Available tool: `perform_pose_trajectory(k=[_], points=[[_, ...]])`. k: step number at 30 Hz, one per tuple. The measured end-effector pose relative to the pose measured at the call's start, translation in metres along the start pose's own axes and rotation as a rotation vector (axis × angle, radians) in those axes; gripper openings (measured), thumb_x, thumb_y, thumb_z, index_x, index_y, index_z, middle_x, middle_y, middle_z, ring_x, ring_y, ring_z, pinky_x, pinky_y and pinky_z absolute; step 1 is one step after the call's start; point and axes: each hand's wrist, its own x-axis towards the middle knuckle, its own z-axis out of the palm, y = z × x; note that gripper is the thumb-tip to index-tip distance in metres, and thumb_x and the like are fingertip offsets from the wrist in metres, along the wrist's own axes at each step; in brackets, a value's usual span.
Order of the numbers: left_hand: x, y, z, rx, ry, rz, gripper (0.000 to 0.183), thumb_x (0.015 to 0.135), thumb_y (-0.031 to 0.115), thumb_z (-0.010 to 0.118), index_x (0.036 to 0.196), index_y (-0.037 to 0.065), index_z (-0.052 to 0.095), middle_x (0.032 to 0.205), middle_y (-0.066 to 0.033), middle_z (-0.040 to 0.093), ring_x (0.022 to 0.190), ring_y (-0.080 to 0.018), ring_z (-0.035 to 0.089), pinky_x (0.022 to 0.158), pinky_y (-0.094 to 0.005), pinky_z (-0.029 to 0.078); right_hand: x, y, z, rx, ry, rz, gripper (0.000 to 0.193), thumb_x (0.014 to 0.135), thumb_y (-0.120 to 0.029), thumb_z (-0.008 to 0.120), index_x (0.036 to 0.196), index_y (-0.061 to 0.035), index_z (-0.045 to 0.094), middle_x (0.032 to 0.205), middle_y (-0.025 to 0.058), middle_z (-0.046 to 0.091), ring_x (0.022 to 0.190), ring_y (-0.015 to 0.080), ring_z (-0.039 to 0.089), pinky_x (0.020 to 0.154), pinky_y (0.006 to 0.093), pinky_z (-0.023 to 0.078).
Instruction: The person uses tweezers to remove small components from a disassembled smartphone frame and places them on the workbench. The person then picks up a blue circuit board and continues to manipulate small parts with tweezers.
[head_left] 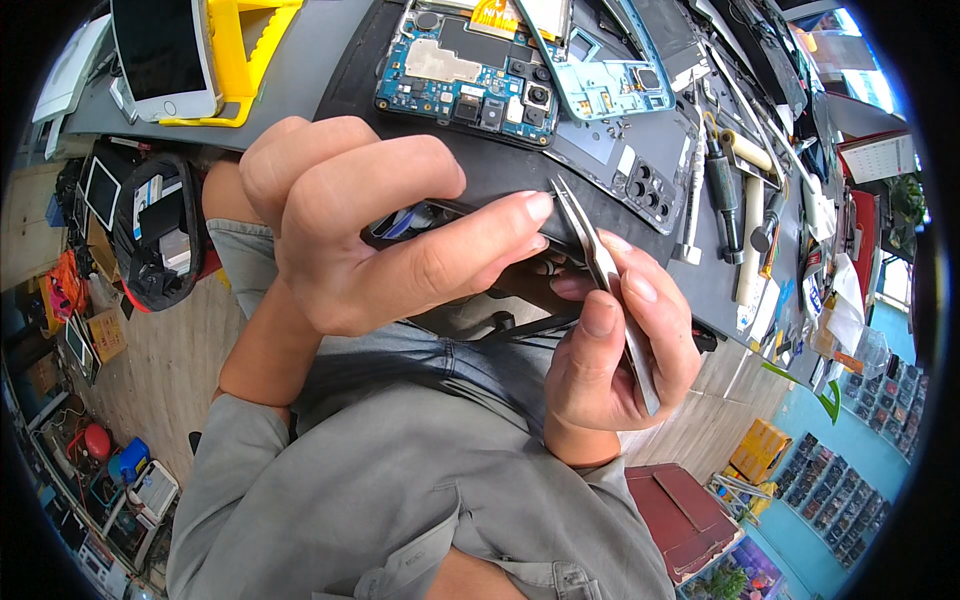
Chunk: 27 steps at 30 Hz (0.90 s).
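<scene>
Right hand point(625, 350) grips tweezers point(604, 268), long axis slanting forward and left, tips just beside the index fingertip of the left hand point(350, 235), whose finger and thumb nearly meet, contents undeterminable; opened phone point(440, 62) lies beyond, left hand nearer

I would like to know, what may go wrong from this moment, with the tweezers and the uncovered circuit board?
The pointed tips of the metal tweezers in the right hand are very close to a fingertip of the left hand, so they might prick it. The circuit board lies uncovered just beyond the hands, so a slip might scratch it.
</scene>
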Motion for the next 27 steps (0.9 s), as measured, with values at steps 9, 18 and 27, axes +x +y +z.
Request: perform_pose_trajectory(k=[9, 18, 27], points=[[-0.0003, 0.0015, -0.0006, 0.007, -0.006, -0.008, 0.034, 0.081, 0.034, 0.094, 0.113, 0.034, 0.086, 0.113, 0.0024, 0.050, 0.087, -0.0175, 0.046, 0.072, -0.0278, 0.039, 0.0012, -0.0001, -0.0006, 0.013, -0.007, -0.007, 0.038, 0.090, 0.005, 0.082, 0.124, 0.0044, 0.065, 0.113, 0.0312, 0.077, 0.102, 0.0365, 0.081, 0.088, 0.0394, 0.067], [0.0000, 0.0020, -0.0013, 0.008, -0.015, -0.013, 0.034, 0.081, 0.035, 0.095, 0.113, 0.035, 0.086, 0.113, 0.0026, 0.050, 0.087, -0.0176, 0.046, 0.071, -0.0280, 0.039, 0.0018, 0.0011, -0.0005, 0.004, -0.012, -0.031, 0.033, 0.096, 0.002, 0.077, 0.126, 0.0050, 0.063, 0.116, 0.0337, 0.074, 0.094, 0.0339, 0.079, 0.084, 0.0382, 0.066], [0.0016, 0.0009, -0.0018, 0.012, -0.015, 0.005, 0.033, 0.081, 0.034, 0.095, 0.112, 0.034, 0.086, 0.112, 0.0027, 0.050, 0.086, -0.0171, 0.045, 0.070, -0.0274, 0.038, 0.0035, 0.0014, -0.0033, 0.193, -0.001, -0.012, 0.039, 0.099, 0.009, 0.071, 0.134, 0.0054, 0.055, 0.126, 0.0385, 0.067, 0.089, 0.0300, 0.079, 0.073, 0.0334, 0.069]])
